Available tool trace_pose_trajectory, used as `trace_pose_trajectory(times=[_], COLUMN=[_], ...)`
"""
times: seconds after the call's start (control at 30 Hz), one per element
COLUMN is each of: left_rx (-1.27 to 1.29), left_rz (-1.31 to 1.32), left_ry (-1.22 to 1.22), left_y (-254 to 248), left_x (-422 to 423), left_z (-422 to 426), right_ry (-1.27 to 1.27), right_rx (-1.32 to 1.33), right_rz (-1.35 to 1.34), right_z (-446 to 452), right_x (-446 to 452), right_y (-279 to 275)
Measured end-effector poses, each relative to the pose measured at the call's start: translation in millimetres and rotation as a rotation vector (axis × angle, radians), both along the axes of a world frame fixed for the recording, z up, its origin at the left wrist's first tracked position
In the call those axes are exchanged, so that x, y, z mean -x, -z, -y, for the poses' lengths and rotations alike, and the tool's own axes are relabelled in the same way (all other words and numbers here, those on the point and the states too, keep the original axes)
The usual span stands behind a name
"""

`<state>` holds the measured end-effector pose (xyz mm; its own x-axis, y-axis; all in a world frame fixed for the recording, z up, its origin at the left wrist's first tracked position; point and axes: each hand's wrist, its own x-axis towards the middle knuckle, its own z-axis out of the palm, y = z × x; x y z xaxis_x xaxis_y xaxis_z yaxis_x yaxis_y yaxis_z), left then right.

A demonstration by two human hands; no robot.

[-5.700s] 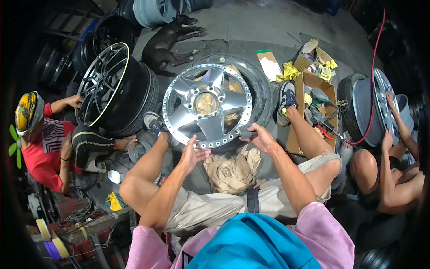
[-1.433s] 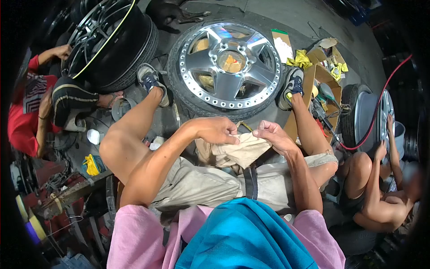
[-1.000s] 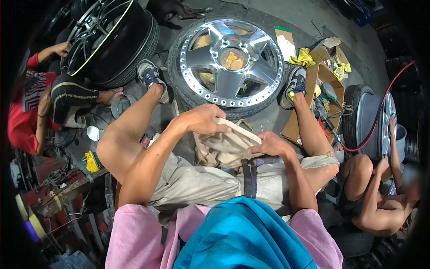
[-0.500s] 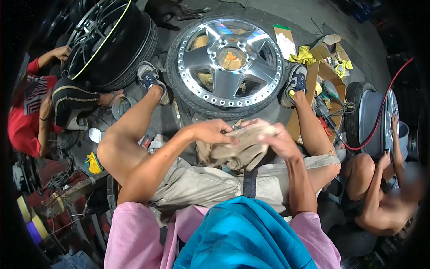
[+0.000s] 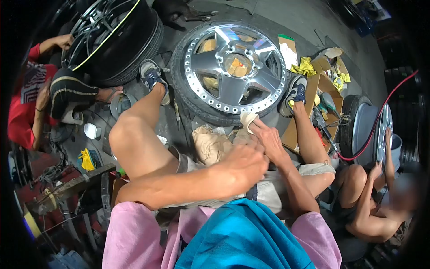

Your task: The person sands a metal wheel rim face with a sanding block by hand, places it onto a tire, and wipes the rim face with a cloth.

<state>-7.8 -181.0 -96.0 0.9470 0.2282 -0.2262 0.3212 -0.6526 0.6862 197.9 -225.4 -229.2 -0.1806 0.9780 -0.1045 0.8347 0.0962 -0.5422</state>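
A crumpled beige cloth (image 5: 212, 144) hangs between my knees, below the wheel. Part of it is drawn tight over the fingertips of my right hand (image 5: 271, 142), which points forward toward the tire. My left hand (image 5: 247, 167) is closed and crosses over to my right palm, where it appears to grip the gathered cloth; its fingertips are partly hidden. Just beyond my hands, a polished wheel rim (image 5: 228, 92) with broad spokes lies flat inside a black tire (image 5: 179, 80), between my shoes.
An open cardboard box (image 5: 320, 83) with power tools stands at right, near yellow cloths (image 5: 304, 66). A red hose (image 5: 380, 116) curves past another wheel (image 5: 367, 123) and a seated person (image 5: 376, 206). At left, a person in red (image 5: 33, 103) sits by an upright wheel (image 5: 116, 40).
The cloth was spread between both hands; now it covers my right fingertips. My left hand has moved right and nearer to me, against my right hand.
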Motion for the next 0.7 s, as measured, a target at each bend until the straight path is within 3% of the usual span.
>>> trace_pose_trajectory(times=[0.07, 0.2, 0.23, 0.3, 0.4, 0.43, 0.5, 0.6, 0.7], left_rx=[-0.125, -0.227, -0.223, -0.267, -0.265, -0.270, -0.308, -0.248, -0.321], left_rz=[0.291, 0.537, 0.537, 0.203, 0.036, 0.034, 0.374, 0.163, 0.149], left_ry=[-0.019, -0.079, -0.094, -0.041, 0.023, 0.023, -0.094, -0.020, -0.067], left_y=[-2, -4, -4, -11, -27, -18, -3, -16, -18], left_x=[5, 20, 21, 17, 10, 12, 15, 12, 19], left_z=[6, 6, 6, 7, 2, 7, 16, 10, 7], right_ry=[-0.034, -0.225, -0.269, -0.284, -0.283, -0.284, -0.278, -0.252, -0.209], right_rx=[0.041, -0.052, -0.076, -0.094, -0.087, -0.058, -0.046, -0.065, -0.046], right_rz=[0.095, 0.270, 0.297, 0.286, 0.279, 0.278, 0.276, 0.221, 0.219], right_z=[-10, -23, -23, -27, -41, -47, -56, -54, -52], right_x=[-1, -7, -7, -1, 25, 35, 49, 46, 41], right_y=[-2, 0, 1, 1, -5, -6, -9, -9, -17])
